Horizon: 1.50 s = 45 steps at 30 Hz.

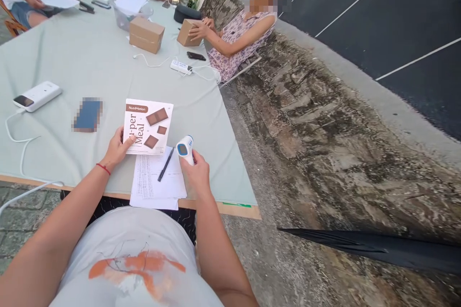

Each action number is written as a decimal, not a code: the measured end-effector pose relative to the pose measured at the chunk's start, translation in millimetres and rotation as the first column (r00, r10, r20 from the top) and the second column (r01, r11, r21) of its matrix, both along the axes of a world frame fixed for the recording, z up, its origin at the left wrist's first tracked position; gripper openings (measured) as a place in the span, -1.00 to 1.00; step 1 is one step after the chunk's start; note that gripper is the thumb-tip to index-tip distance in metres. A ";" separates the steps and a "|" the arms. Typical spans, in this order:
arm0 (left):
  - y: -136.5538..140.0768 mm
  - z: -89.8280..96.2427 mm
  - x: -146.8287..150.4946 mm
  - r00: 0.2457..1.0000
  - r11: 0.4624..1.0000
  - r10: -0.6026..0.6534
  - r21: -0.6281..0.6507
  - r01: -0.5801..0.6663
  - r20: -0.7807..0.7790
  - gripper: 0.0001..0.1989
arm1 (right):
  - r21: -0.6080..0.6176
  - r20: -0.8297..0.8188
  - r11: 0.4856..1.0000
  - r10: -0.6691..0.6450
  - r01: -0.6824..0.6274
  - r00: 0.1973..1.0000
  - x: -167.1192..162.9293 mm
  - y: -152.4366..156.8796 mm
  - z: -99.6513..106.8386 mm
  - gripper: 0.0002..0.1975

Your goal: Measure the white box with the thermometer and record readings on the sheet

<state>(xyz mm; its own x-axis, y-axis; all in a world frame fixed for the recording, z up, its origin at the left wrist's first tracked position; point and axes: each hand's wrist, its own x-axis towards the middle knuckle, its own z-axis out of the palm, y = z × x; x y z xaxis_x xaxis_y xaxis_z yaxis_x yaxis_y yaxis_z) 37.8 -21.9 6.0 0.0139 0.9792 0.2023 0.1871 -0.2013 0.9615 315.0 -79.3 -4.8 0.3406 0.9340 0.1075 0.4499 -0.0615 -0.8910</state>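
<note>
My left hand (120, 146) grips the lower left edge of a white and brown food box (158, 129) printed with chocolate-like pieces. The box's printed front is turned toward me. In my right hand (198, 170) is a white infrared thermometer (186, 148) with a blue-rimmed screen; my fingers wrap round its handle. Printed sheets (146, 184) lie at the table's near edge, between my forearms and partly under the box. A black pen (165, 165) rests slantwise on those sheets, between the box and the thermometer.
The cloth-covered table (97, 67) bears a white power bank (38, 96), a blurred blue item (87, 115), a cardboard box (146, 34), a power strip (181, 67) and a phone (196, 56). At right, a person holds another carton (189, 32). Two more people sit at the far side.
</note>
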 end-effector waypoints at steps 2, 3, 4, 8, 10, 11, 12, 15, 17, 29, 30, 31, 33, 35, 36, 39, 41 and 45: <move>-0.1 2.0 -0.3 1.000 1.000 -0.002 0.013 0.002 -0.008 -0.31 | 0.023 -0.209 0.998 0.061 -0.058 0.976 -24.4 -8.5 16.1 -0.52; -0.1 3.2 -0.4 1.000 1.000 -0.006 0.020 0.006 -0.011 -0.32 | 0.042 -0.300 0.991 0.131 -0.124 0.945 -36.8 -13.2 24.2 -0.52; 0.0 4.2 -0.5 1.000 1.000 -0.010 0.025 0.010 -0.014 -0.32 | 0.064 -0.372 0.979 0.206 -0.196 0.905 -48.6 -17.6 31.6 -0.55; 0.9 5.1 -0.8 1.000 1.000 -0.009 0.014 0.009 -0.014 -0.32 | 0.091 -0.552 0.922 0.361 -0.376 0.752 -84.2 -25.7 46.5 -0.64; 1.4 4.2 -0.9 1.000 1.000 -0.003 0.003 0.003 -0.010 -0.31 | 0.077 -0.600 0.927 0.336 -0.366 0.726 -93.7 -23.0 44.5 -0.66; 1.6 3.7 -0.9 1.000 1.000 0.000 0.000 0.000 -0.007 -0.31 | 0.058 -0.624 0.935 0.308 -0.350 0.718 -96.8 -20.9 41.8 -0.66; 1.7 3.3 -0.8 1.000 1.000 0.003 0.000 -0.003 -0.004 -0.31 | 0.033 -0.652 0.942 0.274 -0.335 0.707 -98.9 -18.9 38.6 -0.66; 2.2 2.7 -0.5 1.000 1.000 0.007 0.004 -0.007 0.000 -0.33 | -0.051 -0.741 0.950 0.170 -0.307 0.650 -101.7 -17.1 28.3 -0.60; 2.7 2.7 -0.3 1.000 1.000 0.006 0.005 -0.006 0.000 -0.33 | -0.083 -0.769 0.951 0.129 -0.298 0.626 -102.1 -20.0 23.3 -0.56; 3.1 5.0 0.7 1.000 1.000 0.017 -0.006 -0.018 -0.010 -0.29 | -0.045 -0.654 0.939 0.229 -0.340 0.721 -105.3 -19.2 25.8 -0.62; 3.0 5.4 0.3 1.000 1.000 0.012 -0.006 -0.012 -0.012 -0.30 | -0.042 -0.641 0.938 0.238 -0.343 0.729 -105.8 -17.5 27.6 -0.64; 2.8 5.7 -0.2 1.000 1.000 0.005 -0.006 -0.006 -0.012 -0.31 | -0.040 -0.627 0.938 0.245 -0.344 0.740 -106.4 -16.3 29.4 -0.66; 2.6 6.2 -1.0 1.000 1.000 -0.009 -0.003 0.009 -0.009 -0.33 | -0.043 -0.592 0.941 0.246 -0.335 0.768 -107.6 -15.6 33.0 -0.68; 2.4 6.8 -1.8 1.000 1.000 -0.023 0.002 0.023 -0.006 -0.33 | -0.062 -0.551 0.942 0.244 -0.330 0.798 -108.5 -17.2 36.5 -0.69; 2.3 7.1 -2.0 1.000 1.000 -0.029 0.002 0.029 -0.006 -0.33 | -0.078 -0.529 0.940 0.244 -0.333 0.813 -108.8 -18.7 38.0 -0.69; 2.1 8.5 -2.5 0.999 0.999 -0.042 -0.008 0.042 0.000 -0.33 | -0.113 -0.484 0.927 0.263 -0.358 0.834 -109.4 -23.2 41.0 -0.68; 2.1 9.2 -2.6 0.999 0.999 -0.049 -0.012 0.049 0.009 -0.32 | -0.110 -0.488 0.925 0.269 -0.364 0.830 -110.1 -25.1 40.7 -0.67; 2.4 9.5 -2.9 0.997 0.998 -0.061 -0.002 0.061 0.042 -0.31 | -0.077 -0.521 0.939 0.249 -0.335 0.817 -111.4 -25.5 36.4 -0.69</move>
<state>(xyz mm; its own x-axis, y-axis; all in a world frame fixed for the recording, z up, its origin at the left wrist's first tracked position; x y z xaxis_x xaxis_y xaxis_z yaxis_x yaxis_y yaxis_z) 34.9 -19.5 15.5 0.0651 0.9774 0.2011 0.1346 -0.2082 0.9688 203.6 -104.9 31.7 0.0153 0.9873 -0.1579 -0.0307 -0.1573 -0.9871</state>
